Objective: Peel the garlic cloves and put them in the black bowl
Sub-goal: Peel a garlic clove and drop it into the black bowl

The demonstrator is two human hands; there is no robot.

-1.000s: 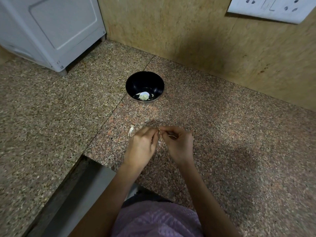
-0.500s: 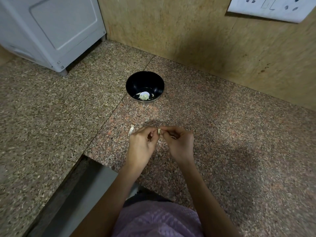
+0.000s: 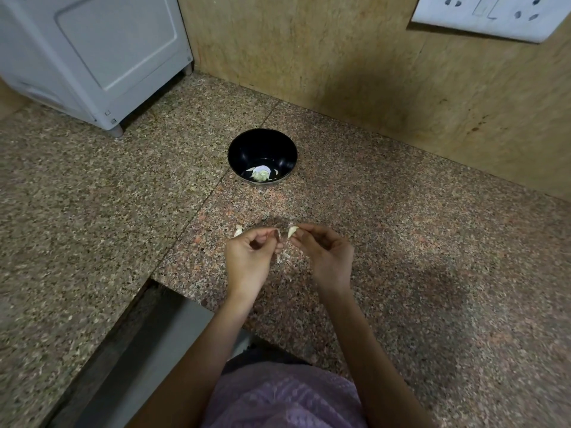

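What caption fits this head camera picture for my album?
Right hand pinches a garlic clove while left hand grips its skin, black bowl beyond.

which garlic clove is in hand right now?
The clove pinched by the right hand. The left hand pinches only skin; the other cloves lie in the black bowl, a pale piece on the counter.

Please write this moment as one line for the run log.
step: peeling | left hand: pinches peel | right hand: pinches garlic clove | black bowl: peeled cloves inside | counter: loose peel scraps
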